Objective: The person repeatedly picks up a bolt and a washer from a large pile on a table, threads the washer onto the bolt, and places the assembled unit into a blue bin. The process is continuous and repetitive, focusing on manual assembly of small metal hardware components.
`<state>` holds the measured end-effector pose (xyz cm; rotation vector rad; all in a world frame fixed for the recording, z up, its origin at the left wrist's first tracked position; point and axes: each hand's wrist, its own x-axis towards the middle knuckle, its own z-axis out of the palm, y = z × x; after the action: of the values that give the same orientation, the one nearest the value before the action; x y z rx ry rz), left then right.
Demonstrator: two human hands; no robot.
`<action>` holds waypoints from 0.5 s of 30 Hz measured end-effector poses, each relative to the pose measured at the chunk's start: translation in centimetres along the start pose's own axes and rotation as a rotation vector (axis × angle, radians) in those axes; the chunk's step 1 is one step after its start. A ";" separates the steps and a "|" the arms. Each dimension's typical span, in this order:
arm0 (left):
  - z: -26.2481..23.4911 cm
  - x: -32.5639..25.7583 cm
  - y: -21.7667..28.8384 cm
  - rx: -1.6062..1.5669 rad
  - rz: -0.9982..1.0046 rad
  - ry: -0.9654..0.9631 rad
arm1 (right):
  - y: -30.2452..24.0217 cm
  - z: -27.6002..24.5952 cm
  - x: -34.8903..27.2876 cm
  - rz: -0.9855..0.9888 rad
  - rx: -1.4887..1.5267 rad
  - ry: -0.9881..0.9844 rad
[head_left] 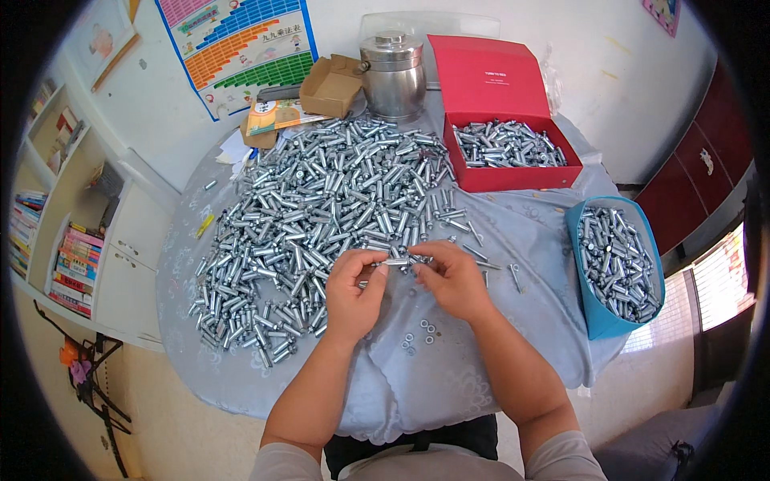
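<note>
Between my two hands lies a silver expansion bolt (395, 262), held level over the near edge of a big heap of similar bolts (321, 192). My left hand (353, 295) is closed, pinching the bolt's left end between thumb and fingers. At its right end, my right hand (455, 282) is closed in a pinch too; whether a nut or washer sits under those fingertips is hidden. Several loose nuts and washers (429, 329) lie on the cloth just below the hands. To the right of my right hand rests a thin bolt (515, 278).
A red open-lidded box (513, 178) full of bolts stands at the back right, and a blue bin (597, 301) of bolts at the right edge. Behind the heap are a metal canister (393, 76) and a small cardboard box (330, 86). A grey-blue cloth (265, 393) covers the round table.
</note>
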<state>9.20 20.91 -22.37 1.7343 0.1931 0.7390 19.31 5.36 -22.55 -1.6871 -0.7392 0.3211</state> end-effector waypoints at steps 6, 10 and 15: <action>0.5 -0.6 0.9 0.141 -0.027 -0.010 | -1.9 0.1 -0.3 -0.340 -0.145 -0.042; 1.3 -0.9 1.2 -0.087 -0.068 0.025 | -0.9 1.1 -0.8 -0.151 0.105 0.005; 0.9 -0.9 1.5 0.224 0.103 -0.109 | -1.6 0.6 -0.5 0.256 0.513 -0.032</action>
<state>8.64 19.23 -21.47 2.0046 0.1157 0.7159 18.07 5.63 -21.26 -1.2854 -0.4134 0.6590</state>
